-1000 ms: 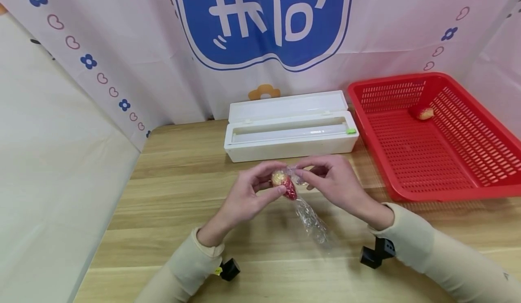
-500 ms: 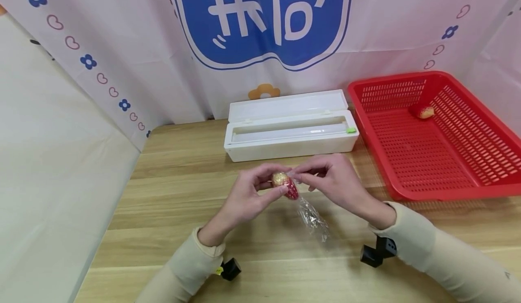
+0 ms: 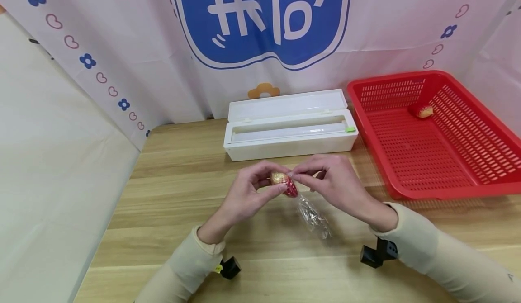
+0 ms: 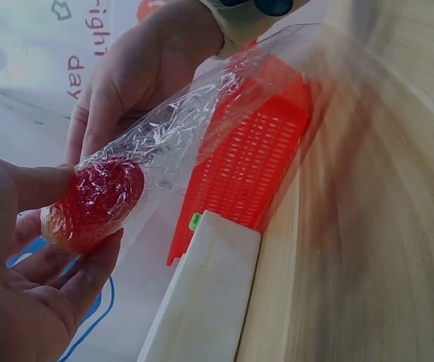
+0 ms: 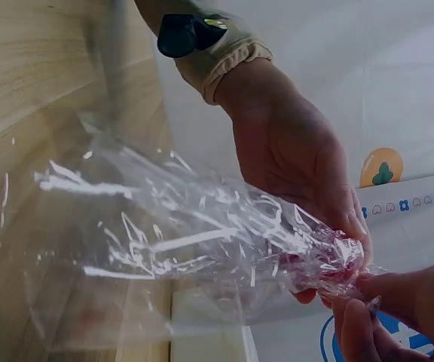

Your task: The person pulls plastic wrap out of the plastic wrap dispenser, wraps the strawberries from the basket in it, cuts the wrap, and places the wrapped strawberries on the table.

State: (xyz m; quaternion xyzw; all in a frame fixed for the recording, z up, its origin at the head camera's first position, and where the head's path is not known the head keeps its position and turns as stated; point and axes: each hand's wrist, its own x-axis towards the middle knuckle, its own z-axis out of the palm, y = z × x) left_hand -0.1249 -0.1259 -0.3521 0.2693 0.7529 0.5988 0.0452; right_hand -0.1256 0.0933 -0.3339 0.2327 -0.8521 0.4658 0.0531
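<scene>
My left hand (image 3: 253, 190) grips a small rounded red-and-yellow object (image 3: 290, 188) between thumb and fingers. In the left wrist view this object (image 4: 100, 200) looks glossy under crinkled clear plastic film (image 4: 179, 132). A long loose tail of the film (image 3: 313, 217) hangs toward the lower right, and the right wrist view shows this film (image 5: 172, 234) spread wide. My right hand (image 3: 335, 183) pinches a gathered bit of the film at the object's upper right side, its thumb and forefinger together. What exactly the object is, I cannot tell through the film.
Behind the hands stands a long white box (image 3: 291, 147), lid raised, with a pale roll (image 3: 285, 133) inside. A red perforated basket (image 3: 407, 194) sits to the right, holding a similar red-and-yellow object (image 3: 425, 111) at its back. Wooden tabletop (image 3: 163, 221) lies under everything.
My right fingers have drawn in the loose film beside the object and now pinch it closer. The film tail has shifted slightly. My left hand keeps its grip in nearly the same place.
</scene>
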